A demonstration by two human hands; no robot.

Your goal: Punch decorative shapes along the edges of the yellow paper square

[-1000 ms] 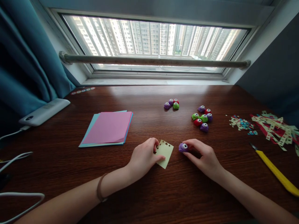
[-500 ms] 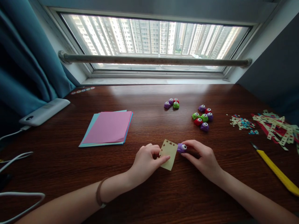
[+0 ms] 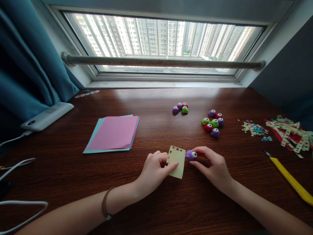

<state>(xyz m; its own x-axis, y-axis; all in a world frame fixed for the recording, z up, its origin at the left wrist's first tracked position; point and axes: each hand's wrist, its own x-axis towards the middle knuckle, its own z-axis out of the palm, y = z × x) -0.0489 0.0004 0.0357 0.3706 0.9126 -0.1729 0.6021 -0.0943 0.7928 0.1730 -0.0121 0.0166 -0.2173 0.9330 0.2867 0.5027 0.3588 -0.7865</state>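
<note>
Between the thumb and fingers of my left hand is a small pale yellow sheet of paper, with several punched shapes along its top and left edges. My right hand pinches a purple craft punch with a white button that bears a dark star. The punch is at the paper's right edge; whether the paper sits in its slot I cannot tell. Farther back stand more small punches in purple, red and green, one cluster near the middle and a larger cluster to the right.
A stack of coloured paper lies at left. On the right are punched paper bits, cut paper strips and a yellow craft knife with its blade showing. A white power bank and white cables lie far left.
The paper has turned slightly anticlockwise in my left hand. The purple punch has tilted a little, so more of its body shows. Both hands stay nearly in place.
</note>
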